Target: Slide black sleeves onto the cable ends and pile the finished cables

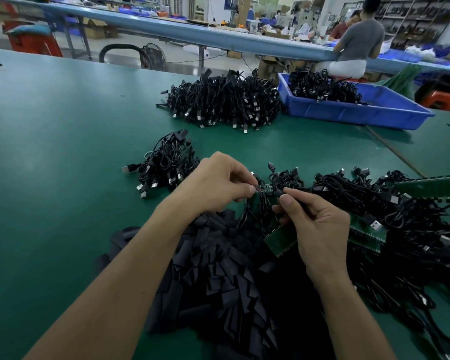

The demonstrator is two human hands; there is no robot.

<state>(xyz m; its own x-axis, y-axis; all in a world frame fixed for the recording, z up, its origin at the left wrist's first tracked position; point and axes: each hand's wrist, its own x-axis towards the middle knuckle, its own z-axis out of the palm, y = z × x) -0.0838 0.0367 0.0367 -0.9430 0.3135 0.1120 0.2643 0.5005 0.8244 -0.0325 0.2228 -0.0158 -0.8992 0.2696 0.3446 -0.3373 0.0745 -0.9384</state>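
Head view: both hands meet low over a green table mat [63,152]. The left hand [213,183] pinches, thumb against forefinger, the wired end of a small green circuit board [266,191] on a cable end. The right hand [320,224] pinches a black piece [279,194] just beside the board; sleeve or cable, I cannot tell. The board looks light, stiff and fragile at its solder joints, so its edges seem the safest hold. The cable is limp. The flat black sleeves [218,268], heaped under the wrists, look thin and soft. A small pile of finished cables [164,165] lies near the left hand, with open mat to its left. The tangled cables [374,203] on the right could snag.
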